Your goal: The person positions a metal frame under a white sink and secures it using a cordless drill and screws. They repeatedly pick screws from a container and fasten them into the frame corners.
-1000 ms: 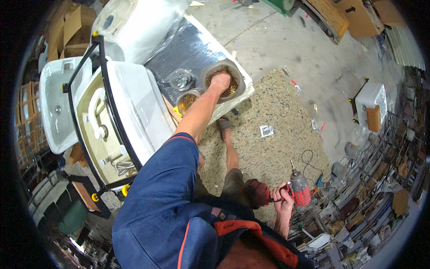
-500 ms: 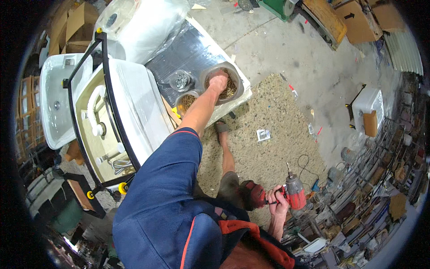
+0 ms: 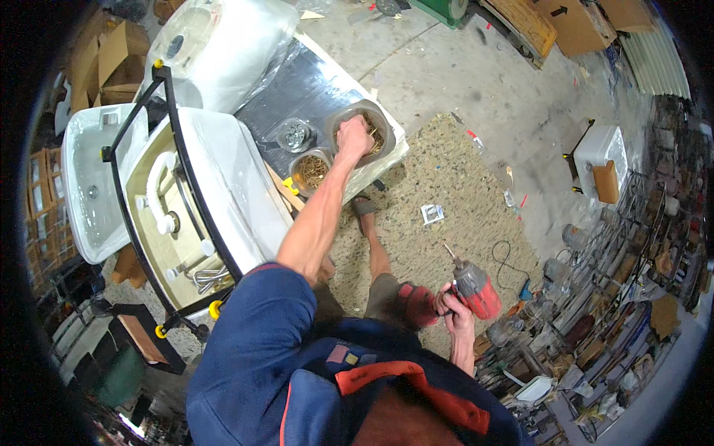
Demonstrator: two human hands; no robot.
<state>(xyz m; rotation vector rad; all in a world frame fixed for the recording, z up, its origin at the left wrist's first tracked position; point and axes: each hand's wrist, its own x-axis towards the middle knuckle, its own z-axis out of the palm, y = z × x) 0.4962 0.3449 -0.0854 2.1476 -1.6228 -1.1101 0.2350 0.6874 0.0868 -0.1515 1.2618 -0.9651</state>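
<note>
Room above mat (image 3: pixel 465 182) between drill (image 3: pixel 476 288) and large tub (image 3: pixel 390 132); black frame (image 3: pixel 190 178) obstructs left.

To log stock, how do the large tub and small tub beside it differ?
The large tub is wider than the small tub. The left hand reaches into the large tub; no hand is in the small tub. Both look translucent and hold brass-coloured fasteners.

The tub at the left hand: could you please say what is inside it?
The tub holds what look like brass-coloured screws. The left hand is in it, covering some; the lower layers cannot be seen.
</note>
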